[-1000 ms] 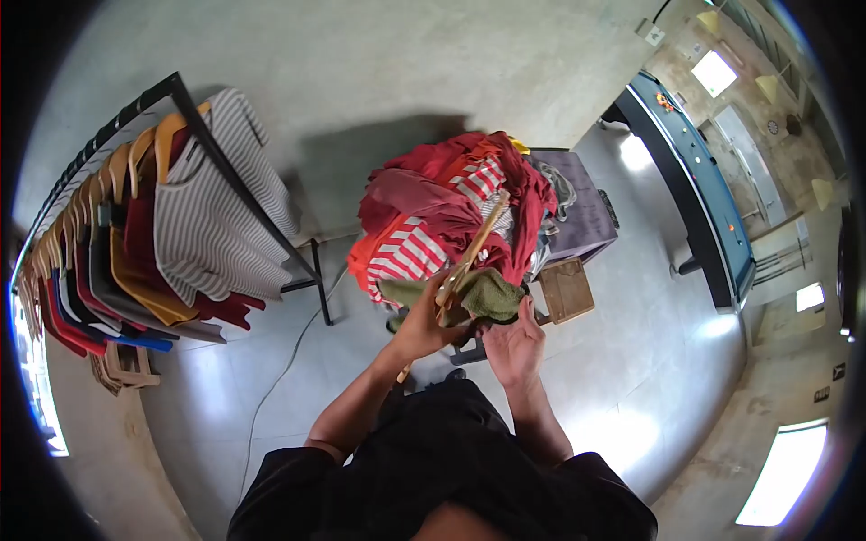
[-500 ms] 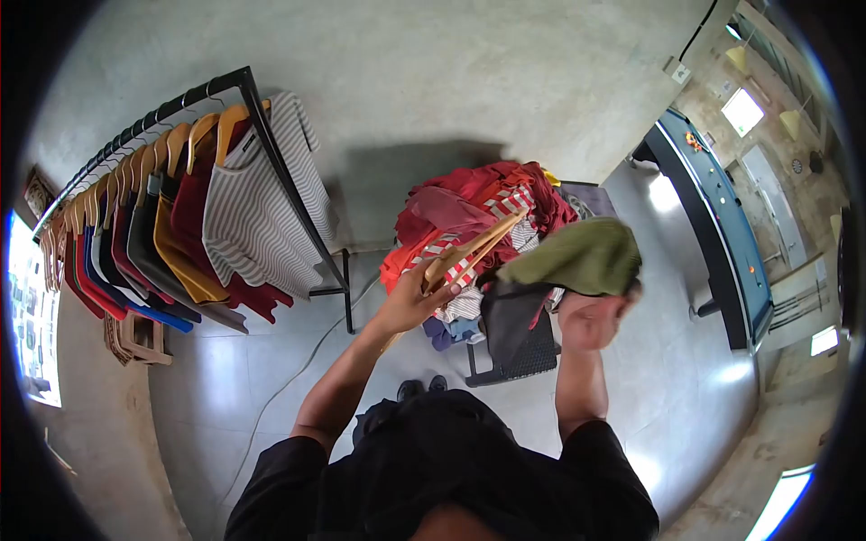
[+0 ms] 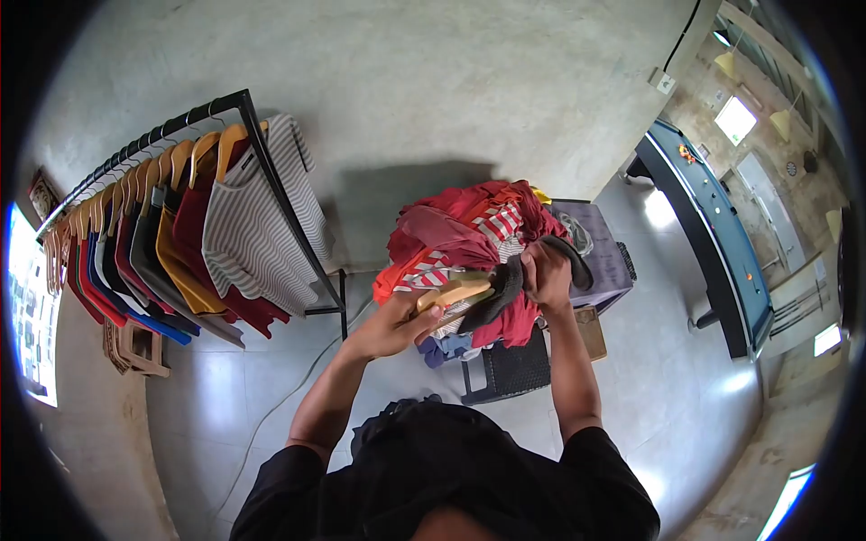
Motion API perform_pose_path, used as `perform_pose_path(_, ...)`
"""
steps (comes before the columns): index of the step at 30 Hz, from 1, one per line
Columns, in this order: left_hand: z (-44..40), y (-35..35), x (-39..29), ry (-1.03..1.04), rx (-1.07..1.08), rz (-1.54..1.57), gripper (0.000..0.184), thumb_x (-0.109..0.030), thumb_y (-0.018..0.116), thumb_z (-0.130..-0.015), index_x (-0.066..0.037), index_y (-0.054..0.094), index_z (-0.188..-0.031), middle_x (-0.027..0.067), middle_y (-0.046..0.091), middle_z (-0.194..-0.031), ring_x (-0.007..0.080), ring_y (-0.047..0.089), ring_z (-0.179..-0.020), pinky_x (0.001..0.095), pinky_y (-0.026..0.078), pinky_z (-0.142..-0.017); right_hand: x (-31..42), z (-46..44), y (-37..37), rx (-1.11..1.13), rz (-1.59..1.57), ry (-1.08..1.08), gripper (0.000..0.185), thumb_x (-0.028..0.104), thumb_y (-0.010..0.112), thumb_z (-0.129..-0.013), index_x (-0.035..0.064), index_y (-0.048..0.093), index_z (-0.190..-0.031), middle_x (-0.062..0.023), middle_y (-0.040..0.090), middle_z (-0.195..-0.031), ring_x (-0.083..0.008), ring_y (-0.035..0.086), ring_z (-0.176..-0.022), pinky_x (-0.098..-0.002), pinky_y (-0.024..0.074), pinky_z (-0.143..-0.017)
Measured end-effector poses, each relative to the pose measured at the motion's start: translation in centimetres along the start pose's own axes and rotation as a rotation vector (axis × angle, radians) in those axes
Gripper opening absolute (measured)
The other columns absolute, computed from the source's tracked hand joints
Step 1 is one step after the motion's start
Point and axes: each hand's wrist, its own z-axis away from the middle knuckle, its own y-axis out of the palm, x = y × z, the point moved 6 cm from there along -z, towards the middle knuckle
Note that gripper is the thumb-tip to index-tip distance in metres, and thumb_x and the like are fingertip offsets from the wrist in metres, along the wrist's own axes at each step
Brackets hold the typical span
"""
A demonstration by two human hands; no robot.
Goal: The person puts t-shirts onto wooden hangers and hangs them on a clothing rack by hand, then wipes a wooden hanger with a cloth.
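Note:
My left hand (image 3: pixel 395 326) is closed around a wooden clothes hanger (image 3: pixel 462 289), held out in front of the clothes pile. A dark grey garment (image 3: pixel 494 309) is gripped in my right hand (image 3: pixel 548 277), with its folds hanging on both sides of the fingers. Its left part meets the hanger's end, where a bit of olive green cloth shows; how far the hanger sits inside cannot be made out. Right behind both hands rises the heap of red, orange and striped clothes (image 3: pixel 444 231).
The heap rests on a black woven chair (image 3: pixel 516 371) beside a purple-topped table (image 3: pixel 603 242). To the left stands a black clothes rack (image 3: pixel 262 149) full of shirts on hangers, including a striped shirt (image 3: pixel 248 203). A cable (image 3: pixel 284 389) crosses the floor. A pool table (image 3: pixel 708 207) is at right.
The garment, earlier showing olive green out to the right, has come leftward to the hanger and now shows mostly dark grey. My hands have drawn closer together, and the hanger has tipped lower.

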Motion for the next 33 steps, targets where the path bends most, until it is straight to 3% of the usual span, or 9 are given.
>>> perform_pose_path(2, -0.4, 0.7, -0.6, -0.056, -0.024, -0.047, 0.042, -0.026, 0.045, -0.104, -0.001, 0.047, -0.137, -0.0041, 0.044, -0.065, 0.0057, 0.042, -0.057, 0.0246, 0.035, -0.052, 0.6, -0.2, -0.4, -0.024, -0.069, -0.006, 0.010, 0.014, 0.061, -0.086, 0.0063, 0.063, -0.081, -0.0124, 0.062, -0.074, -0.0332, 0.061, -0.063, -0.0417, 0.0476, -0.057)
perform_pose_path(5, -2.1, 2.3, -0.9, -0.181, 0.053, -0.054, 0.018, -0.018, 0.047, -0.102, -0.002, 0.053, -0.098, -0.0003, 0.053, -0.075, 0.0072, 0.050, -0.069, 0.0249, 0.041, -0.062, 5.7, -0.6, 1.6, -0.140, -0.098, -0.027, 0.014, 0.014, 0.058, -0.087, 0.0070, 0.065, -0.077, -0.0124, 0.060, -0.065, -0.0337, 0.059, -0.056, -0.0397, 0.0468, -0.053)
perform_pose_path(6, -2.3, 2.9, -0.2, -0.117, 0.012, 0.011, 0.016, -0.016, 0.047, -0.101, -0.001, 0.052, -0.105, 0.0001, 0.054, -0.081, 0.0074, 0.050, -0.074, 0.0250, 0.042, -0.066, 6.1, -0.2, 2.3, -0.046, -0.147, 0.203, 0.023, 0.015, 0.055, -0.091, 0.0045, 0.059, -0.071, -0.0144, 0.055, -0.061, -0.0364, 0.056, -0.055, -0.0430, 0.0427, -0.052)
perform_pose_path(9, -2.9, 3.6, 2.6, -0.030, 0.002, 0.108, 0.041, -0.004, 0.045, -0.098, 0.001, 0.038, -0.138, 0.0012, 0.054, -0.106, 0.0086, 0.051, -0.096, 0.0258, 0.044, -0.085, 6.5, -0.3, 2.3, -0.014, -0.255, 0.153, 0.026, 0.018, 0.053, -0.094, 0.0025, 0.055, -0.073, -0.0160, 0.051, -0.063, -0.0377, 0.055, -0.059, -0.0444, 0.0403, -0.053)
perform_pose_path(14, -1.7, 3.5, 3.2, -0.130, -0.017, 0.041, 0.032, -0.020, 0.050, -0.102, 0.000, 0.043, -0.126, 0.0032, 0.052, -0.094, 0.0097, 0.051, -0.085, 0.0269, 0.044, -0.075, 3.1, 3.1, 2.7, 0.039, -0.233, -0.118, 0.021, 0.021, 0.057, -0.092, 0.0031, 0.057, -0.080, -0.0152, 0.057, -0.070, -0.0350, 0.059, -0.063, -0.0419, 0.0458, -0.057)
perform_pose_path(18, 0.0, 2.5, 3.7, -0.195, -0.056, 0.100, 0.034, -0.030, 0.046, -0.104, -0.002, 0.043, -0.122, 0.0007, 0.049, -0.081, 0.0065, 0.044, -0.065, 0.0248, 0.037, -0.057, -4.0, 5.8, 2.3, 0.182, -0.118, 0.014, 0.016, 0.016, 0.061, -0.088, 0.0030, 0.062, -0.080, -0.0139, 0.061, -0.071, -0.0324, 0.063, -0.066, -0.0401, 0.0495, -0.063)
perform_pose_path(24, -1.4, 3.3, 3.1, -0.201, 0.000, 0.042, 0.030, -0.031, 0.043, -0.105, -0.004, 0.042, -0.117, 0.0008, 0.050, -0.080, 0.0074, 0.047, -0.067, 0.0253, 0.040, -0.059, 2.9, 3.3, 3.3, 0.047, -0.229, -0.040, 0.023, 0.013, 0.055, -0.091, 0.0032, 0.057, -0.071, -0.0148, 0.056, -0.064, -0.0356, 0.057, -0.061, -0.0436, 0.0424, -0.058)
perform_pose_path(27, -2.5, 3.2, 3.3, -0.077, 0.083, -0.070, 0.041, -0.023, 0.047, -0.103, -0.004, 0.034, -0.136, -0.0004, 0.047, -0.078, 0.0075, 0.046, -0.066, 0.0254, 0.040, -0.059, 5.4, 3.1, 5.6, -0.054, -0.339, 0.252, 0.028, 0.016, 0.051, -0.094, 0.0032, 0.051, -0.069, -0.0159, 0.051, -0.063, -0.0369, 0.054, -0.060, -0.0438, 0.0398, -0.057)
perform_pose_path(33, 0.4, -4.6, 3.7, -0.177, 0.064, 0.111, 0.035, -0.026, 0.046, -0.103, -0.003, 0.037, -0.128, -0.0007, 0.042, -0.071, 0.0068, 0.042, -0.059, 0.0241, 0.036, -0.053, 8.1, 0.7, 7.3, 0.072, -0.047, -0.022, 0.033, 0.033, 0.056, -0.093, 0.0035, 0.055, -0.077, -0.0129, 0.054, -0.067, -0.0344, 0.056, -0.062, -0.0429, 0.0416, -0.060)
